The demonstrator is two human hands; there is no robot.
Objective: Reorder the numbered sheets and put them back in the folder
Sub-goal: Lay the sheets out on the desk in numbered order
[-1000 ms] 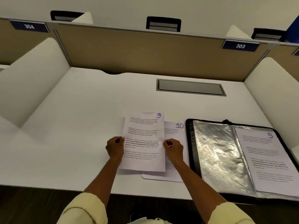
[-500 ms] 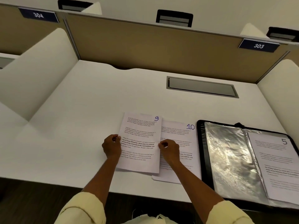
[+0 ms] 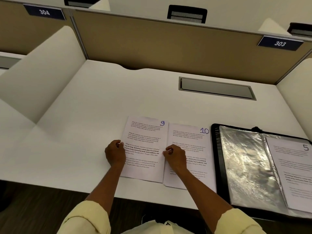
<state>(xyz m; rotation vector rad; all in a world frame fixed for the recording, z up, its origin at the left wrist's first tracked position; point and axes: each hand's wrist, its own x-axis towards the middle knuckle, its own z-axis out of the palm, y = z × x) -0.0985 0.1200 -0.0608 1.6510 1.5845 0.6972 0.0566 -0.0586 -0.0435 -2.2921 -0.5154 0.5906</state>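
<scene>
Sheet 9 (image 3: 145, 147) slid left, uncovering sheet 10 (image 3: 194, 149). I see left hand (image 3: 114, 153) and right hand (image 3: 174, 157) pinching its side edges; thin, floppy, light paper, so edges suit.

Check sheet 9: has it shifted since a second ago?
Yes. Sheet 9 has slid left relative to sheet 10: it covered much of that sheet before, and now overlaps only its left edge, with both hands gripping its sides.
</scene>
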